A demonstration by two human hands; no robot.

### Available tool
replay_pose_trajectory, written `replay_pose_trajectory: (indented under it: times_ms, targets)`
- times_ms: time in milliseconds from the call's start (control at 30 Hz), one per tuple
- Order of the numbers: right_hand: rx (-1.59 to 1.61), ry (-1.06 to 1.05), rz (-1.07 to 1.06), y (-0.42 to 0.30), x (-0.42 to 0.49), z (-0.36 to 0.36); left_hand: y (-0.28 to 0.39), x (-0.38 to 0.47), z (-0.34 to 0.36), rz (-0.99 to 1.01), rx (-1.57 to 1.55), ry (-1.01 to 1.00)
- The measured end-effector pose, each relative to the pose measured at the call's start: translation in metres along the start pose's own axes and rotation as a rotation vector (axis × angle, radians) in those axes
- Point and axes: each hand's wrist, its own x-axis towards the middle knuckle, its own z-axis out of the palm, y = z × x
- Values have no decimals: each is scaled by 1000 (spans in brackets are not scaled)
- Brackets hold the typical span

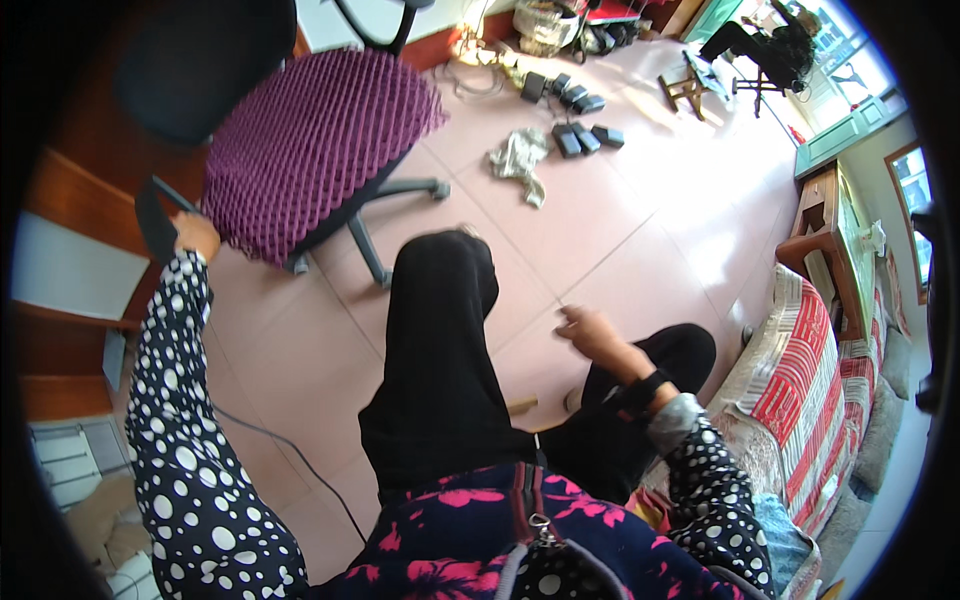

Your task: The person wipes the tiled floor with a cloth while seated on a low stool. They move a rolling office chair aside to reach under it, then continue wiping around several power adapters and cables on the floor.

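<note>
My left hand [197, 234] is at the armrest [155, 225] of a black office chair, beside the seat's purple mesh cover [319, 142]; whether its fingers close around the armrest cannot be told. Above my bent knee, my right hand [592, 334] hangs over the tiled floor with nothing visible in it, its fingers partly curled and blurred. A dark band circles the right wrist. Both arms wear dotted sleeves.
A crumpled cloth [519, 159] and several black power adapters [574, 97] lie on the floor ahead. A sofa with a red striped cover [802, 375] stands at my right. A cable [300, 450] crosses the floor at left. A person [780, 52] sits far off near folding stools.
</note>
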Motion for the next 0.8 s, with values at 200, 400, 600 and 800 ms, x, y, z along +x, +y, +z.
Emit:
replay_pose_trajectory:
  times_ms: [200, 400, 600, 800]
  targets:
    - [-237, -661, -414, -33, -51, 136, -6, -17, -22, 59, 81, 94]
    - [194, -1167, -210, -24, -31, 175, -6, -16, -21, -31, -100, -31]
    - [980, -1107, -541, 6, -28, 171, -20, -43, -22, -151, -167, -119]
    - [566, -1188, -507, 68, -45, 223, -23, -59, -25, -131, -11, -58]
